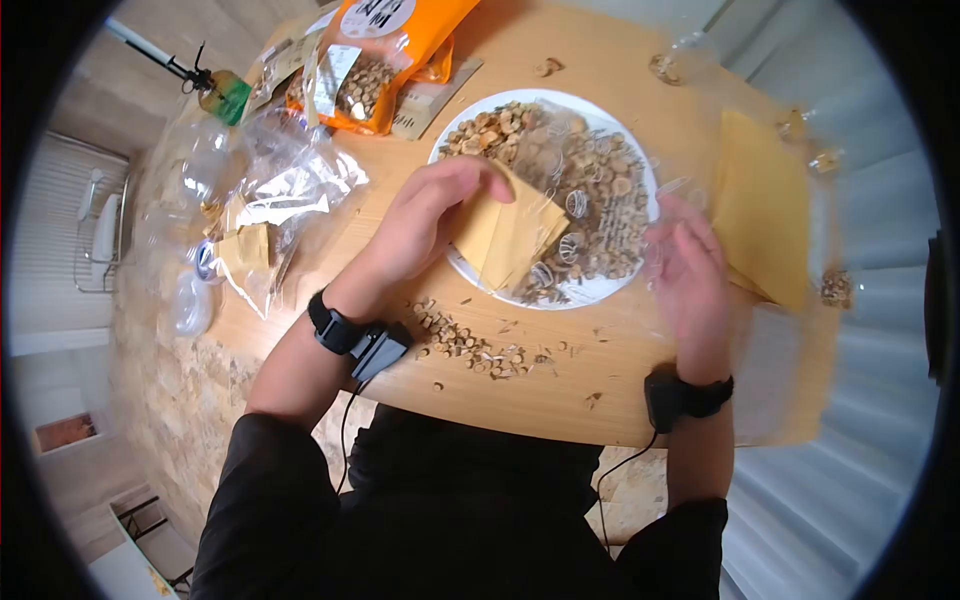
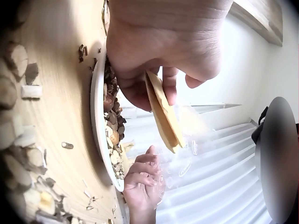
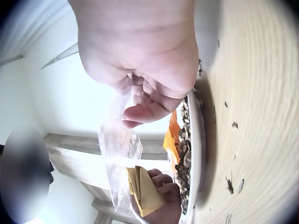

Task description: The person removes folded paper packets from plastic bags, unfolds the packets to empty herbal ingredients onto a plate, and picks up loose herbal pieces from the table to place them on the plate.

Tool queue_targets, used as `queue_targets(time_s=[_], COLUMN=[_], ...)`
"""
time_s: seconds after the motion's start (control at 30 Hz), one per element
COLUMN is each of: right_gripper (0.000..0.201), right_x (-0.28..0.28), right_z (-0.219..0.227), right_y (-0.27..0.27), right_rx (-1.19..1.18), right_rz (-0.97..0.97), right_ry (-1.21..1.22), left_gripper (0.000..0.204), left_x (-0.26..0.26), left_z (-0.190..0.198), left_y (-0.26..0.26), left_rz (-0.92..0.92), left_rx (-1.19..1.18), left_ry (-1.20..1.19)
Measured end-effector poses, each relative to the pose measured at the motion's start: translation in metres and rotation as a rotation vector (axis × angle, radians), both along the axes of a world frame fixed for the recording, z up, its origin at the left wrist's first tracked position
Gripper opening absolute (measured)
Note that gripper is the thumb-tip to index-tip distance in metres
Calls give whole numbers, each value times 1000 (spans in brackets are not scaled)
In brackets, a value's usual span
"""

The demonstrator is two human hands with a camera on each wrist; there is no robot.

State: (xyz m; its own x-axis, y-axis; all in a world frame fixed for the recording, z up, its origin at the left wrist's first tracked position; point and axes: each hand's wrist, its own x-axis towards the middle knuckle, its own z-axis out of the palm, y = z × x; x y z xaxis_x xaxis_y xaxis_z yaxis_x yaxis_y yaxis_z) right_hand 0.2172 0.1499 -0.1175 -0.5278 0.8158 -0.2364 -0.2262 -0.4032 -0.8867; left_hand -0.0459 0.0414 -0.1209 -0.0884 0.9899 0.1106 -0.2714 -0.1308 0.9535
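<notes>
1. Tabletop (image 1: 560, 405): light wood, carries everything listed below.
2. White plate (image 1: 602, 291): mid tabletop, heaped with dried slices (image 1: 490, 130), light and brown; smaller bits toward the near and right parts.
3. Orange bag (image 1: 425, 45): far left of plate, clear window, more slices inside, lying over flat packaging.
4. Clear plastic pile (image 1: 290, 165): left side, crumpled and shiny, yellowish paper piece among it.
5. Yellow paper stack (image 1: 765, 200): right of plate, flat, beyond right hand.
6. Left hand (image 1: 420, 215): over left part of plate; grip closed on folded yellow paper, thumb on top side, fingers underneath.
7. Right hand (image 1: 692, 265): at right edge of plate; fingers curled, grip closed on clear bag.
8. Clear bag (image 3: 117, 149): thin, see-through, white printed marks; hangs from right hand and spreads over the plate toward left hand. Whether it touches the slices, cannot tell.
9. Folded yellow paper (image 1: 508, 225): several layers, above the plate, held in left hand; side edge shows in left wrist view.
10. Green bottle (image 1: 228, 98): far left, dark pump top.
11. Small clear packs (image 1: 836, 288): along right side of tabletop, brown bits inside; details too blurred.
12. Tape roll (image 1: 205, 260): left, beside the plastic pile's paper piece.
13. Loose bits (image 1: 470, 345): scattered on tabletop, near side of plate, small round slices plus thin slivers.
</notes>
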Motion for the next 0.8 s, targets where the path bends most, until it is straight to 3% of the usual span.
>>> queue_targets(time_s=[0.17, 0.3, 0.4, 0.47, 0.53, 0.63, 0.7, 0.8], right_gripper=[58, 46, 35, 36, 37, 38, 43, 47], right_x=[2, 33, 70, 95, 129, 188, 218, 244], right_z=[27, 65, 67, 67, 58, 42, 35, 25], right_y=[-5, -26, -44, -58, -64, -77, -86, -98], right_rx=[346, 366, 421, 298, 320, 296, 197, 162], right_rz=[-67, -68, -24, -314, -493, -624, -850, -954], right_ry=[-153, -219, -176, -267, -253, -227, -96, -216], left_gripper=[27, 46, 59, 63, 67, 72, 78, 81], left_x=[0, 8, 12, 14, 14, 18, 17, 13], left_z=[-3, 13, 17, 19, 18, 20, 18, 13], left_y=[-2, -3, -2, -4, -4, -3, -2, -1], left_rz=[-6, -24, -88, -53, -61, -34, -62, -70], left_rx=[26, -36, -48, -45, -67, -85, -51, -66], left_ry=[-114, -140, -195, -121, -141, -172, -206, -196])
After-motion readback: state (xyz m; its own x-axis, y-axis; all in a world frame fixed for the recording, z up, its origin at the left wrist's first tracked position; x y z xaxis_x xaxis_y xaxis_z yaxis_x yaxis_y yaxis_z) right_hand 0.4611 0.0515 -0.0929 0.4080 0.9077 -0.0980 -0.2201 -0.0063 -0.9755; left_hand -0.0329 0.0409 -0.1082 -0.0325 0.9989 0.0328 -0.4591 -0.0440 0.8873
